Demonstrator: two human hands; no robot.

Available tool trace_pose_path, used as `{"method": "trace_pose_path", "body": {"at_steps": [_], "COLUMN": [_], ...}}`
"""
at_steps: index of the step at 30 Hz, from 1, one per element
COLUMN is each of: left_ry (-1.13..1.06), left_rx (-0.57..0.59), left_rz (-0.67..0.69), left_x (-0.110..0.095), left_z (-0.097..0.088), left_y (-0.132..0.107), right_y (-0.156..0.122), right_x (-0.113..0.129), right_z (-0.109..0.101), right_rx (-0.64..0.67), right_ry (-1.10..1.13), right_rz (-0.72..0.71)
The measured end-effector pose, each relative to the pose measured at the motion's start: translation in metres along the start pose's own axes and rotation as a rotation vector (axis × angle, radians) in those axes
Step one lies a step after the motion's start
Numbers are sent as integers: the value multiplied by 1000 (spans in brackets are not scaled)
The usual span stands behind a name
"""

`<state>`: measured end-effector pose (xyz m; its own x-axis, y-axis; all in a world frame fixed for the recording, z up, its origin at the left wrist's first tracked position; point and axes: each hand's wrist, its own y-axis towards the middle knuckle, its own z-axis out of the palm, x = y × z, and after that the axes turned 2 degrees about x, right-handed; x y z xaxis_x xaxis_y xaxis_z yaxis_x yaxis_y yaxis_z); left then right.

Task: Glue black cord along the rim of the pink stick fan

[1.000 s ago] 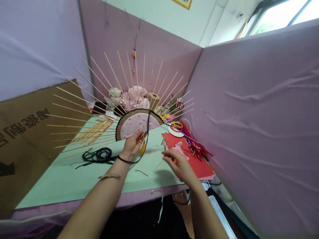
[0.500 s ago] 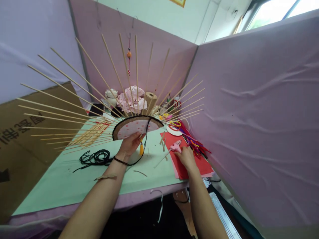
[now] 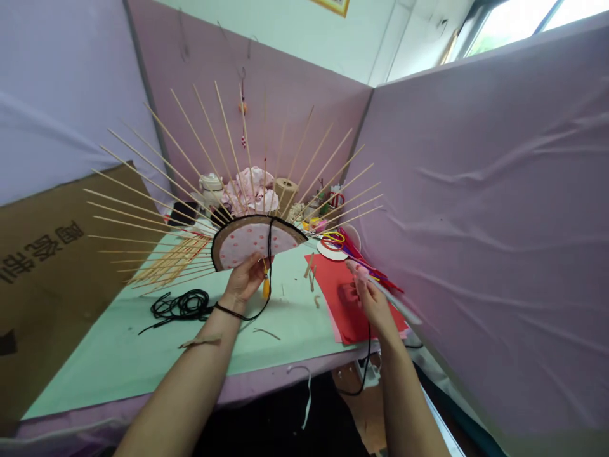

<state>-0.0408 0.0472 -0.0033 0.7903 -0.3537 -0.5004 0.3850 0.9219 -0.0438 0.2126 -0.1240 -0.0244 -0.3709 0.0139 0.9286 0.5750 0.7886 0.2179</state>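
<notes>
My left hand (image 3: 245, 278) is closed on the lower edge of a half-round craft piece (image 3: 254, 241), a fan shape with a dotted pink face, brown band and black rim. Thin wooden sticks (image 3: 222, 120) spread outward from its curved edge. A black cord (image 3: 269, 244) hangs over the face and runs down to my wrist. Beside my fingers dangles a yellow tassel (image 3: 266, 287). On the right, my right hand (image 3: 373, 304) grips a pink glue gun (image 3: 358, 270), raised over red sheets (image 3: 335, 308). A pale glue stick (image 3: 397, 299) extends from it, and its dark cable hangs below.
A coil of black cord (image 3: 183, 306) lies on the green tabletop (image 3: 118, 355), with bundled sticks (image 3: 169, 261) behind it. Paper scraps are scattered mid-table. Pink cloth (image 3: 252, 190), a twine roll (image 3: 285, 190) and a jar (image 3: 212, 190) stand at the back. Cardboard (image 3: 57, 266) leans left.
My right hand has lifted the glue gun from the red sheets and turned it, so its stick now points right. The craft piece has tilted, showing more of its dotted face.
</notes>
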Motion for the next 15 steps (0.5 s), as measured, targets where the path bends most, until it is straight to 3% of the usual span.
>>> {"method": "trace_pose_path", "body": {"at_steps": [3,6,15], "left_ry": [12,39,69], "left_rx": [19,46,143], "left_rz": [-12,-5,-18], "left_x": [1,3,11], "left_z": [0,-1,-6], "left_y": [-1,-1,-4], "right_y": [-16,-33,-68], "right_x": [18,43,108], "right_z": [10,23,30], "right_rx": [47,132,173], "right_ry": [391,562,386], "right_rz": [123,100,-105]}}
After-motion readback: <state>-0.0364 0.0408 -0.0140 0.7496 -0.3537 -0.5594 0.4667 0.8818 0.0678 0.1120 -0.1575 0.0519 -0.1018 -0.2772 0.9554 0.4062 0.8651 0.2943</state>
